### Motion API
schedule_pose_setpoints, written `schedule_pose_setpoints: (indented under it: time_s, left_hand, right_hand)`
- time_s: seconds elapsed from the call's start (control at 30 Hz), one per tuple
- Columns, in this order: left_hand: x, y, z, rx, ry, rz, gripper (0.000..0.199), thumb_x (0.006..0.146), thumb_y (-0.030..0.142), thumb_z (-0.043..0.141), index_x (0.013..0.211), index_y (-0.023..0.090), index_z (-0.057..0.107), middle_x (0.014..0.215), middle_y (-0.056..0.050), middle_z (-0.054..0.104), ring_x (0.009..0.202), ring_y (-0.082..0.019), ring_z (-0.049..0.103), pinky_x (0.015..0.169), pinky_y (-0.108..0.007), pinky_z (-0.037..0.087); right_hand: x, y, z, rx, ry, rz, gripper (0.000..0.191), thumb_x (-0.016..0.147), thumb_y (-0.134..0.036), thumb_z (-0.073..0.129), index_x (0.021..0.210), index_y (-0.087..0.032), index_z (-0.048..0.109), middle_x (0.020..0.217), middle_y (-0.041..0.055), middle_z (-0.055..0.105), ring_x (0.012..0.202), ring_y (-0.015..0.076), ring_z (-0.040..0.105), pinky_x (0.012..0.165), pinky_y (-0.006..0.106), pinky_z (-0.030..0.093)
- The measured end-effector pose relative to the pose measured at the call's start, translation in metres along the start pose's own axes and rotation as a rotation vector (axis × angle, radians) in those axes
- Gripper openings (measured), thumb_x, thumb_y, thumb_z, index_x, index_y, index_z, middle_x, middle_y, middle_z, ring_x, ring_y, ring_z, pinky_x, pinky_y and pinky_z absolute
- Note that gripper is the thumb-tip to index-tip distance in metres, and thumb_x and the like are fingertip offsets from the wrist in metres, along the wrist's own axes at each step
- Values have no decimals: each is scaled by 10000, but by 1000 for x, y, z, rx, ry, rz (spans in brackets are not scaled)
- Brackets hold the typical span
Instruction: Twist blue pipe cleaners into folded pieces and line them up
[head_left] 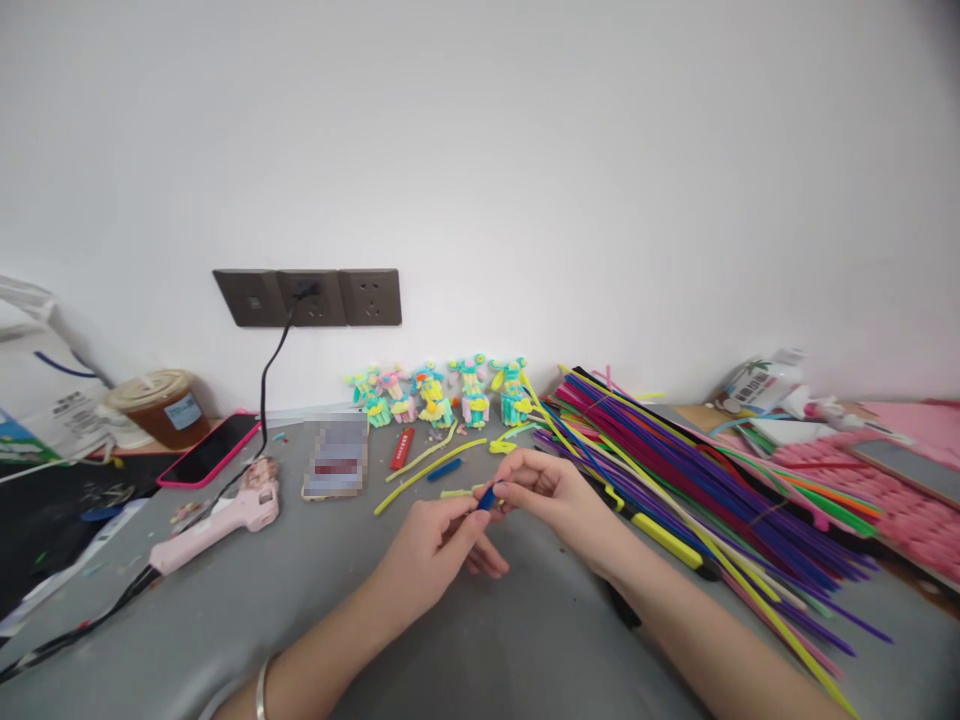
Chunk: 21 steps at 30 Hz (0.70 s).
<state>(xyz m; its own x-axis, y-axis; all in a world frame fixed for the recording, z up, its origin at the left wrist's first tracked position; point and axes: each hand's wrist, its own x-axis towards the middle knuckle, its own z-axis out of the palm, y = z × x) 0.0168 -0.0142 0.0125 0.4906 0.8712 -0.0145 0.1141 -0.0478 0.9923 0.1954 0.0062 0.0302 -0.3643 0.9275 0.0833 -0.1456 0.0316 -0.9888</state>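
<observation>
Pinching lightly from opposite ends seemed best; left hand (433, 548) and right hand (553, 490) each had thumb and finger closed on the short blue pipe-cleaner piece (487, 497), over the grey tabletop (480, 665).

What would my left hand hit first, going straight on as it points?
Your left hand would likely meet your bare right hand, just past the short dark-blue strip between them; depth is unclear.
</observation>
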Motion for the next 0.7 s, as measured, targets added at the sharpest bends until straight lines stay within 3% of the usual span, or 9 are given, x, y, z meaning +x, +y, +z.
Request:
schedule_pose_setpoints:
  time_s: [0.23, 0.47, 0.7]
  left_hand:
    - [-1, 3, 3, -169, -8, -26, 422, 888, 541, 483, 885, 130, 580, 703, -103, 725, 553, -169, 691, 539, -240, 531]
    - [0, 4, 4, -273, -22, -89, 464, 826, 613, 512, 883, 153, 527, 626, -26, 655, 437, -136, 629, 451, -214, 474]
    - [2, 1, 1, -141, 11, -54, 426, 883, 578, 431, 723, 184, 462, 490, 33, 533, 365, -80, 465, 390, -174, 376]
  right_hand:
    - [-1, 1, -2, 51, 33, 42, 201, 718, -295, 785, 775, -172, 636, 773, 22, 732, 695, 124, 655, 677, 247, 491]
    - [-2, 2, 3, 68, 55, 24, 206, 715, -302, 785, 754, -179, 624, 782, 8, 725, 645, 106, 641, 648, 237, 492]
    - [-2, 4, 3, 5, 61, 42, 225, 708, -317, 785, 751, -183, 610, 756, 0, 704, 663, 107, 625, 654, 227, 490]
